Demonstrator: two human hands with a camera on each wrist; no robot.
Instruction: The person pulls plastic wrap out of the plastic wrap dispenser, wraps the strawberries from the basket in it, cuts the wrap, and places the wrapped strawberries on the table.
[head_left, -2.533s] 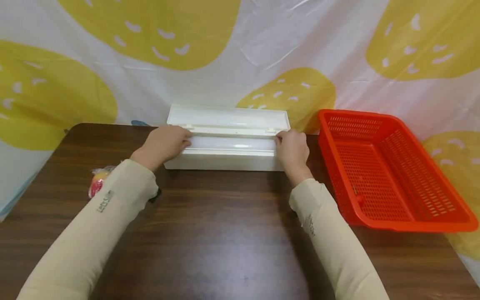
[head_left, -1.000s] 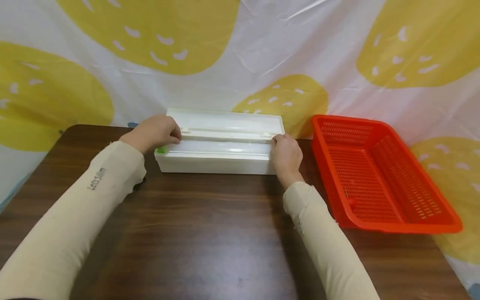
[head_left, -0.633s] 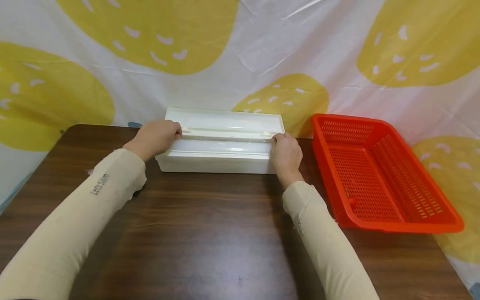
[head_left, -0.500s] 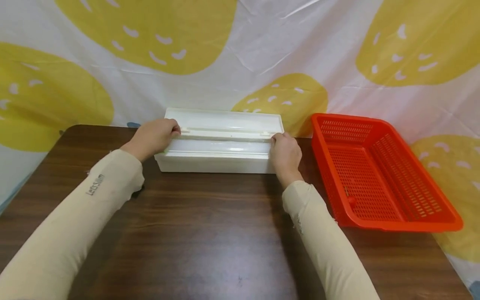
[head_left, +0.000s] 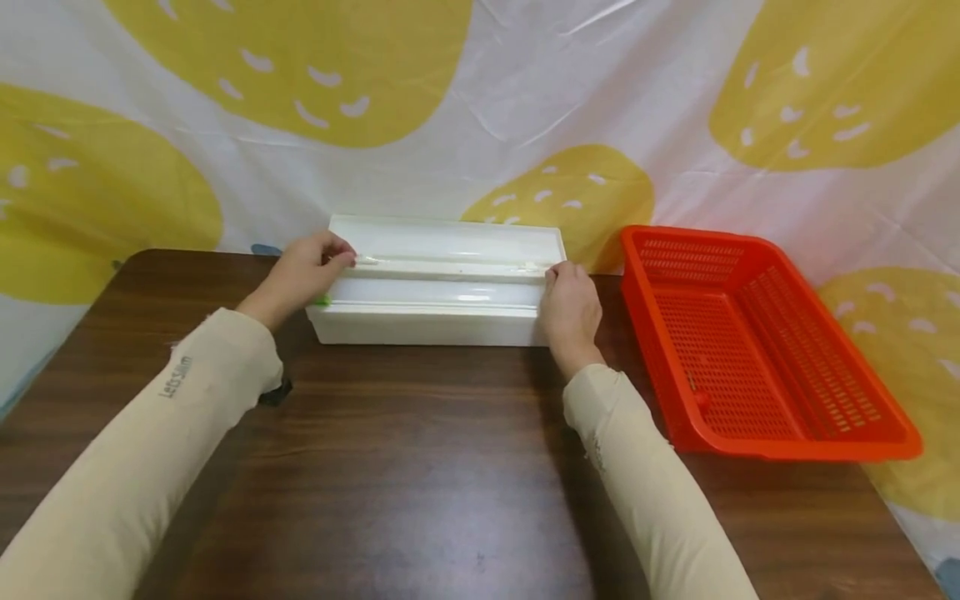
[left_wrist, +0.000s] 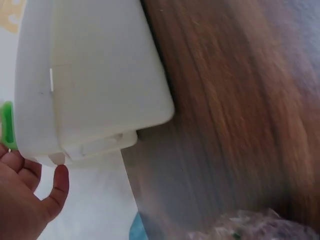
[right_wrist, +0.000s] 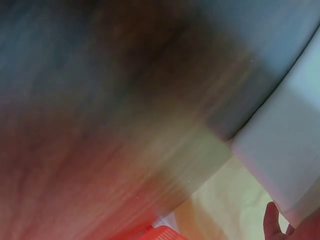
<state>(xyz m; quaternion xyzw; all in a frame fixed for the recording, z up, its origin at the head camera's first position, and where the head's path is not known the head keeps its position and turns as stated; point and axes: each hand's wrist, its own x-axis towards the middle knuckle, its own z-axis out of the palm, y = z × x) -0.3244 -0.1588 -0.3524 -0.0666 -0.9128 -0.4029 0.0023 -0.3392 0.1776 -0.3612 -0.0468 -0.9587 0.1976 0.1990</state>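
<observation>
A long white cling film dispenser [head_left: 427,327] stands at the back of the table, its lid [head_left: 450,237] tipped up against the curtain. A pale roll [head_left: 442,292] lies inside it. My left hand [head_left: 303,271] is at the dispenser's left end, pinching the clear film's edge between thumb and fingertips. Beside those fingers shows a green end piece [left_wrist: 7,125]. At the right end my right hand [head_left: 572,312] pinches the film by the lid's hinge line. Thin, glinting film spans the gap between both hands.
To the right, a red plastic basket [head_left: 750,350] holds a small red thing [head_left: 701,402]. Something in crinkled clear wrapping [left_wrist: 250,227] lies on the brown table [head_left: 420,467] at the left. A curtain with yellow shapes [head_left: 390,92] hangs directly behind.
My left hand has shifted outward and slightly up, thumb and forefinger now more visible, uncovering the green end piece. The right hand stays at its end. The view has shifted slightly.
</observation>
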